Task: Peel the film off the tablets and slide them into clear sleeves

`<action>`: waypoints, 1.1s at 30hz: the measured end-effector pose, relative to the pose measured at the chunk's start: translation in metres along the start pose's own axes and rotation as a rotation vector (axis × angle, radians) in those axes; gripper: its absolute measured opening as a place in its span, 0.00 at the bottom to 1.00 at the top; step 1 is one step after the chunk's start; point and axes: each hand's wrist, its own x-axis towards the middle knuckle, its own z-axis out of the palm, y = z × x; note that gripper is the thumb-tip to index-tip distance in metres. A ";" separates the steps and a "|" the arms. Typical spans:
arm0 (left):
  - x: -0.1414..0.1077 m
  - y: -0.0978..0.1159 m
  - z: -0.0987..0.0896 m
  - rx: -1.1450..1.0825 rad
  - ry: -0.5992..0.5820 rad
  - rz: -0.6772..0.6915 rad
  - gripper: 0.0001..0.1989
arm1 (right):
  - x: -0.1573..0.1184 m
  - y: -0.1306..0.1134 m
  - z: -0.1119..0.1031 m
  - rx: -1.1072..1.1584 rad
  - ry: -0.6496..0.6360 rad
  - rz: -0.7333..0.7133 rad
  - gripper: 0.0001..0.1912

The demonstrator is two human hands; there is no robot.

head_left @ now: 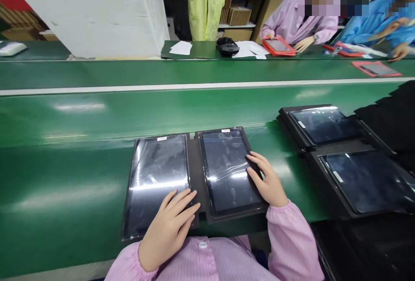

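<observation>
Two tablets (158,164), left hand (170,227) spread over one, right hand (268,181) half-open on the other's edge

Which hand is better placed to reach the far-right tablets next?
Likely the right hand: it is at the right edge of a centre tablet, nearer the far-right tablets than the left hand.

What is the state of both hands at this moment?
Left hand: open, over the lower right corner of the left tablet.
Right hand: open, at the outer edge of the right tablet.
</observation>
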 end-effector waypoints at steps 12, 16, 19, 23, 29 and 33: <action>0.038 0.006 0.036 0.120 0.087 -0.112 0.32 | 0.100 0.010 0.000 -0.195 -0.059 -0.097 0.21; 0.037 0.002 0.039 0.139 0.075 -0.102 0.33 | 0.134 0.014 0.015 -0.181 -0.027 -0.132 0.14; 0.037 0.002 0.038 0.151 0.088 -0.092 0.30 | 0.140 0.016 0.019 -0.142 -0.011 -0.157 0.12; 0.041 0.002 0.035 0.219 0.114 -0.058 0.29 | 0.137 0.017 0.017 -0.084 0.033 -0.181 0.10; 0.046 0.001 0.029 0.298 0.128 0.002 0.30 | 0.132 0.015 0.014 0.063 0.095 -0.210 0.06; 0.047 -0.003 0.029 0.315 0.138 0.028 0.29 | 0.130 0.019 0.016 0.237 0.098 -0.201 0.06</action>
